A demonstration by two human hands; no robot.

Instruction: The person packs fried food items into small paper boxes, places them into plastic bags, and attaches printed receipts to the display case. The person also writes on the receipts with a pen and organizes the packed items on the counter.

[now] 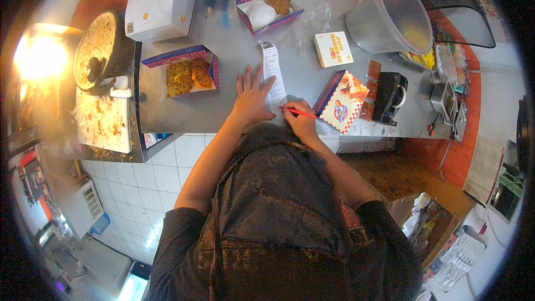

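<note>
A long printed paper receipt (271,67) lies on the metal counter (225,56) before me. My left hand (252,98) is spread flat with its fingers apart, its thumb side at the receipt's edge. In my right hand (301,120) is a red pen (303,113), its tip at the receipt's lower end. Left of my left hand sits an open carton of fried chicken (188,77). Beyond the receipt, another open carton (278,21) holds a white wrapped mound and a fried piece. A closed printed food box (343,102) stands right of my right hand.
A white label printer (161,4) stands at the back left, by a round pan (96,50) and a crumb-covered white board (104,121). To the right are a small white box (333,49), a clear plastic bucket (368,16), a black tape dispenser (389,98) and scissors (432,127).
</note>
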